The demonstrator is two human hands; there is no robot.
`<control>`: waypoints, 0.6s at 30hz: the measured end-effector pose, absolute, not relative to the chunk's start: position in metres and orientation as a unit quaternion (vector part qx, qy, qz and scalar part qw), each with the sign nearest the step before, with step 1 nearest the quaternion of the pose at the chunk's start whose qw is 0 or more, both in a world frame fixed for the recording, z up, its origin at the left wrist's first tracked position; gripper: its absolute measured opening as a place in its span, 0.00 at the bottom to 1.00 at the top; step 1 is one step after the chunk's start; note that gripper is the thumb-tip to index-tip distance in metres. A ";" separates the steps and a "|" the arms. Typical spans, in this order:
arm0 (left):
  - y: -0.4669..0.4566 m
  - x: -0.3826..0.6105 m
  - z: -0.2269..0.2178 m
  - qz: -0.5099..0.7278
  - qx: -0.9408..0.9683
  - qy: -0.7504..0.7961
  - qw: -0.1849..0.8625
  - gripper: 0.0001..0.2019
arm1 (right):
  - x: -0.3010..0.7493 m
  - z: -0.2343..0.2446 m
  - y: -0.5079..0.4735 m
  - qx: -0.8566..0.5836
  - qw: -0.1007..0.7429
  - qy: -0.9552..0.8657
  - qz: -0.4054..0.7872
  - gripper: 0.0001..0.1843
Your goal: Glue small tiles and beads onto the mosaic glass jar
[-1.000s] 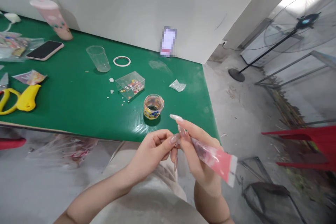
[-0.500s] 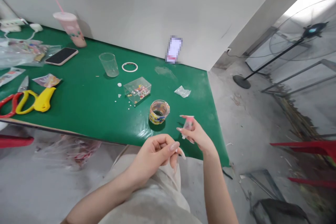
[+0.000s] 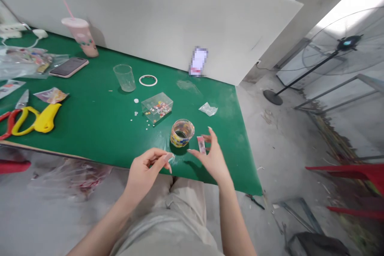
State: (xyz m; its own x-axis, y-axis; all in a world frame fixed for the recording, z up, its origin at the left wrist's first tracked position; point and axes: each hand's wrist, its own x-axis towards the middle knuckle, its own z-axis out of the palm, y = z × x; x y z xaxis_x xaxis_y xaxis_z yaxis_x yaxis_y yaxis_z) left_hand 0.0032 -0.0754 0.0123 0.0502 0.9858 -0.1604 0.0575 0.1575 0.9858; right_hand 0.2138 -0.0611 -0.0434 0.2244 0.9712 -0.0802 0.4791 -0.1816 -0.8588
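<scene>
Near the table's front edge, my left hand (image 3: 146, 171) is closed, thumb against forefinger. Whatever it pinches, if anything, is too small to make out. My right hand (image 3: 212, 156) is just right of the mosaic-covered cup (image 3: 181, 133), thumb and forefinger spread apart. A small clear tube with a pink end (image 3: 201, 145) sits in that hand, seemingly held by the other fingers, which are partly hidden behind it. The cup stands upright, its side covered with coloured tiles and its rim clear. Behind it lies a clear plastic box (image 3: 157, 108) of small colourful pieces.
A clear cup (image 3: 125, 78), a white ring (image 3: 148, 80) and a crumpled clear packet (image 3: 208, 109) are on the green table (image 3: 99, 128). Leftward lie yellow-handled scissors (image 3: 45, 119), a phone (image 3: 69, 67) and a pink tumbler (image 3: 81, 37). Another phone (image 3: 198, 61) leans on the white panel.
My left hand has moved left, away from my right. My right hand has shifted left toward the mosaic cup, its thumb and forefinger opening wider around the tube.
</scene>
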 end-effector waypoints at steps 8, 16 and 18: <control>-0.066 -0.007 -0.008 0.459 0.528 0.550 0.457 0.08 | 0.109 -0.081 -0.034 -0.656 0.552 -0.395 0.331 0.70; -0.060 -0.013 -0.012 0.464 0.567 0.556 0.393 0.08 | 0.124 -0.074 -0.020 -0.635 0.590 -0.354 0.352 0.48; -0.054 -0.015 -0.009 0.477 0.583 0.563 0.340 0.08 | 0.134 -0.069 -0.026 -0.611 0.591 -0.362 0.383 0.42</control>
